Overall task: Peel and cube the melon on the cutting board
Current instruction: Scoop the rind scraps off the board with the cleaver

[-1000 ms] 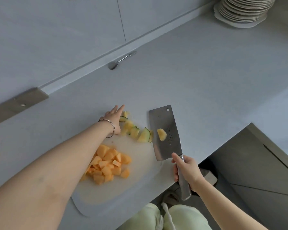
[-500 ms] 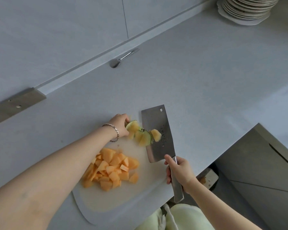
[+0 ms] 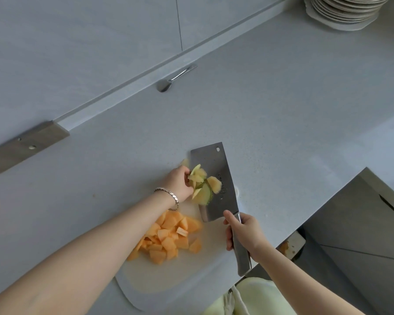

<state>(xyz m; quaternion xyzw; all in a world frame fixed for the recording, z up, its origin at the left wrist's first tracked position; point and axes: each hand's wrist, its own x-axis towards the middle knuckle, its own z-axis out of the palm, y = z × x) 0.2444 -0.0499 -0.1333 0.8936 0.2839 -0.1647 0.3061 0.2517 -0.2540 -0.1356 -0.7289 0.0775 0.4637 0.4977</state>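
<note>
Here, the left grip (image 3: 180, 184) pinches pale, green-edged melon rind scraps (image 3: 199, 188) against a broad steel cleaver (image 3: 214, 161), its handle clenched by the right grip (image 3: 243, 233). Orange melon cubes (image 3: 166, 239) lie just behind the left grip on a white cutting board (image 3: 168, 285). A loose pinch could drop scraps among them.

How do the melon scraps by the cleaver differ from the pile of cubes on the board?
The rind scraps are pale yellow with green skin; the melon cubes are orange, skinless. The left hand holds the scraps against the cleaver; the cubes lie on the cutting board. The scraps are few, the cubes a bigger heap. Both are cut melon.
</note>
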